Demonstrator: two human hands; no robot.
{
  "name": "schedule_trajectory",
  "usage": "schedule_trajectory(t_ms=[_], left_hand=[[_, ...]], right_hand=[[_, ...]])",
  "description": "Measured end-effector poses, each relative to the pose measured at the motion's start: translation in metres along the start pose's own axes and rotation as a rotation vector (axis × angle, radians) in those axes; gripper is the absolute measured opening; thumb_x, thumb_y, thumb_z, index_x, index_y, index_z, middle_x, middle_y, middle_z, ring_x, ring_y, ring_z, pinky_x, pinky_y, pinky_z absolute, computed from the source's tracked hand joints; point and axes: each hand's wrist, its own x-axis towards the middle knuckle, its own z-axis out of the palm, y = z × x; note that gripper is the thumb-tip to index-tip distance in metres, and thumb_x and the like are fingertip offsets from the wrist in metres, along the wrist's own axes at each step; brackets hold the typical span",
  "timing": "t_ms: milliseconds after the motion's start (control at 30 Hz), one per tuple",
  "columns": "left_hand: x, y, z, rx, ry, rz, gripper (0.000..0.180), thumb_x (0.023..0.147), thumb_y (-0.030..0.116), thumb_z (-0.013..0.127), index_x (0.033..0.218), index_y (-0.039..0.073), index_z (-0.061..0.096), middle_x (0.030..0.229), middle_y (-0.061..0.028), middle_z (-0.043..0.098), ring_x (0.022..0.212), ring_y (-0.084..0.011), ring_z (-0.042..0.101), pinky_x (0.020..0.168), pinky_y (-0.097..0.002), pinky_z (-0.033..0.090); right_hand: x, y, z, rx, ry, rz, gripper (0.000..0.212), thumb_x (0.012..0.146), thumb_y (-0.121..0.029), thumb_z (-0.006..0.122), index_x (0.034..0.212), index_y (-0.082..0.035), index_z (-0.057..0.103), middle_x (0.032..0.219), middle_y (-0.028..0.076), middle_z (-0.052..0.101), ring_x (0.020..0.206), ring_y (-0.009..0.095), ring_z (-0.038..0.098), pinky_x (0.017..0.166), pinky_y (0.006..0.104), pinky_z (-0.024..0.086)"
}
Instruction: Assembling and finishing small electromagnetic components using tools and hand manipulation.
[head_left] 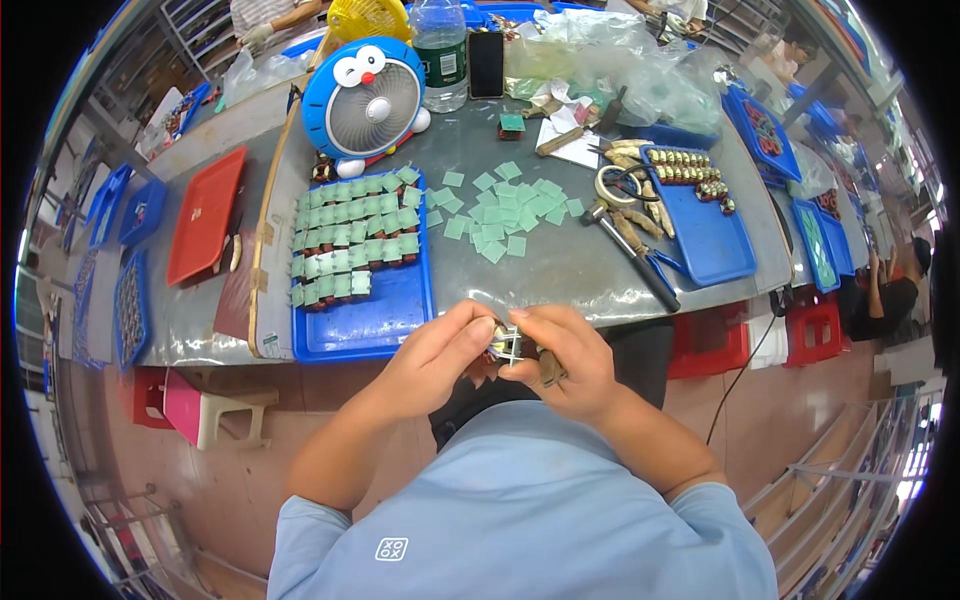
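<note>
Left hand [445, 350] and right hand [572, 358] narrowly pinch a small pale-pronged component [513, 346], material unclear, just off near edge of smooth grey worktop [480, 284]; likely hand-fitting, next move calling for steady alignment.

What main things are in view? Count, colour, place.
bench: one, grey, centre
fan: one, blue, back left
bottle: one, clear, right of fan
phone: one, black, right of bottle
left tray: one, blue, front left
parts: dozens, green, in left tray
loose squares: dozens, pale green, centre
right tray: one, blue, right
hammer: one, dark handle, near right tray
plastic bags: several, clear, back right
red tray: one, red, far left
people: several, mixed clothing, background
held part: one, pale green, lower centre
left hand, right hand: one each, bare, fingers on held part
</note>
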Motion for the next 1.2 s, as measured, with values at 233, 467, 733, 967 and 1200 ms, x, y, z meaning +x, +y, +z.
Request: schedule_trajectory(t_ms=[233,467,733,967,1200], left_hand=[[0.023,-0.003,-0.003,-0.106,-0.053,-0.172,0.035,0.112,0.036,0.042,0.114,0.004,0.056,0.078,-0.0013,0.057,0.067,-0.0073,0.051,0.060,-0.0243,0.041],[0.045,0.004,0.005,0.075,-0.134,-0.079,0.033,0.113,0.034,0.042,0.113,0.003,0.054,0.075,-0.0005,0.052,0.066,-0.0074,0.045,0.060,-0.0251,0.038],[0.031,-0.005,0.016,-0.071,-0.073,-0.132,0.034,0.112,0.035,0.043,0.112,0.002,0.053,0.079,-0.0008,0.052,0.070,-0.0082,0.046,0.063,-0.0255,0.040],[0.019,0.003,0.026,0.071,0.059,-0.076,0.035,0.112,0.034,0.043,0.111,0.001,0.053,0.081,-0.0016,0.053,0.071,-0.0079,0.047,0.062,-0.0263,0.040],[0.024,-0.009,0.022,-0.006,0.062,-0.156,0.032,0.113,0.032,0.042,0.111,0.003,0.053,0.080,-0.0012,0.053,0.066,-0.0067,0.043,0.059,-0.0244,0.037]], right_hand=[[0.004,0.013,-0.007,-0.078,0.052,0.016,0.057,0.075,-0.013,0.089,0.126,-0.001,0.066,0.117,0.015,0.068,0.094,0.031,0.068,0.078,0.0353,0.056],[-0.004,0.023,-0.030,-0.061,-0.028,0.069,0.053,0.082,-0.023,0.087,0.125,0.000,0.066,0.115,0.017,0.070,0.094,0.028,0.069,0.080,0.0350,0.056],[-0.015,0.026,-0.020,0.033,-0.016,0.102,0.053,0.078,-0.021,0.090,0.122,-0.001,0.068,0.109,0.015,0.071,0.089,0.026,0.068,0.077,0.0335,0.056],[-0.001,0.033,-0.013,0.118,-0.063,0.033,0.051,0.078,-0.020,0.090,0.120,0.000,0.068,0.106,0.015,0.071,0.089,0.026,0.069,0.076,0.0338,0.056],[0.006,0.046,-0.029,0.121,-0.250,0.087,0.053,0.077,-0.019,0.091,0.121,-0.003,0.068,0.111,0.013,0.072,0.091,0.028,0.070,0.076,0.0347,0.057]])
